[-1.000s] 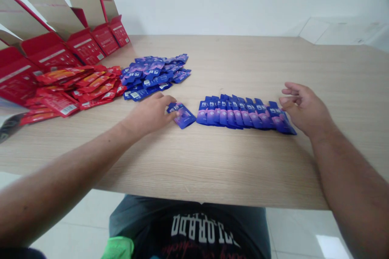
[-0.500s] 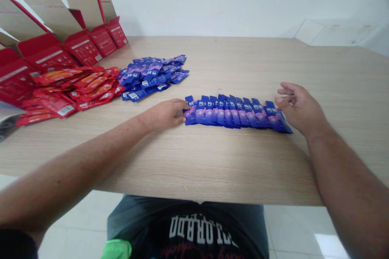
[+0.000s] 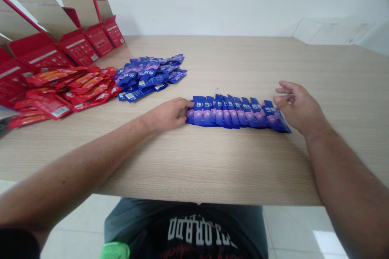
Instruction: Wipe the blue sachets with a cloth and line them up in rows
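Several blue-and-purple sachets point(image 3: 232, 112) lie in an overlapping row on the table, like a fanned-out deck, printed faces up. My left hand point(image 3: 172, 115) is at the row's left end, thumb and fingers closed around the edge of the leftmost sachet and covering part of it. At the opposite end, my right hand point(image 3: 299, 107) rests beside the rightmost sachet point(image 3: 278, 119), its fingers apart and loosely curved, holding nothing. Its fingertips are close to that sachet's upper corner; whether they touch it I cannot tell.
A loose pile of blue sachets point(image 3: 148, 75) lies behind my left hand. Left of it is a heap of red sachets point(image 3: 69, 91). Several red cartons point(image 3: 77, 46) with raised flaps stand in a line behind the heap. The wooden table point(image 3: 194, 162) meets a white wall.
My left hand has pushed slightly right over the leftmost sachet, which is now more covered by its neighbour and my fingers. My right hand stays almost in place. The view has shifted a little.
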`<move>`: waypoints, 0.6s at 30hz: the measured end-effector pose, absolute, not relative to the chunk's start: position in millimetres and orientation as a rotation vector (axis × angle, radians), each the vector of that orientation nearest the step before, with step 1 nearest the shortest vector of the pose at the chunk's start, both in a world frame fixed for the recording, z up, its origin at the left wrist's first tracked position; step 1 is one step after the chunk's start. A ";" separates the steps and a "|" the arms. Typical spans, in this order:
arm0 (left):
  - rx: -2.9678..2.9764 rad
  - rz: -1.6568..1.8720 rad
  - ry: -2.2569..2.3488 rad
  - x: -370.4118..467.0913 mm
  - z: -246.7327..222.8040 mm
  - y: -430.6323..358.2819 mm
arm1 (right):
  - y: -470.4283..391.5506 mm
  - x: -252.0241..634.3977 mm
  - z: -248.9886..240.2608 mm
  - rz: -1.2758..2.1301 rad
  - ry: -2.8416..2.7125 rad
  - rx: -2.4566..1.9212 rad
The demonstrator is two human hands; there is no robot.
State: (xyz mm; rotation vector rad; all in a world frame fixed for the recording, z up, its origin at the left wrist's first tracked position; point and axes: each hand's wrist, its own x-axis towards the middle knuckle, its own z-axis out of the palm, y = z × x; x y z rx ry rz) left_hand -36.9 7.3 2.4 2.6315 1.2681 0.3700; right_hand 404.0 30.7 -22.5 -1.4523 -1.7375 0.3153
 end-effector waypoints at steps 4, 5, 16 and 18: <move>2.659 0.449 1.346 -25.0 -1.3 -7.4 | 30.4 403.7 -22.6 0.305 -1.758 -1.446; 2.665 0.452 1.389 -20.2 -3.3 -11.0 | 30.1 403.4 -22.5 0.305 -1.763 -1.447; 2.686 0.369 1.665 8.2 -8.7 -23.0 | 32.3 407.0 -26.4 0.309 -1.776 -1.457; 2.668 0.382 1.669 8.8 -9.3 -24.9 | 32.7 407.5 -26.3 0.318 -1.785 -1.462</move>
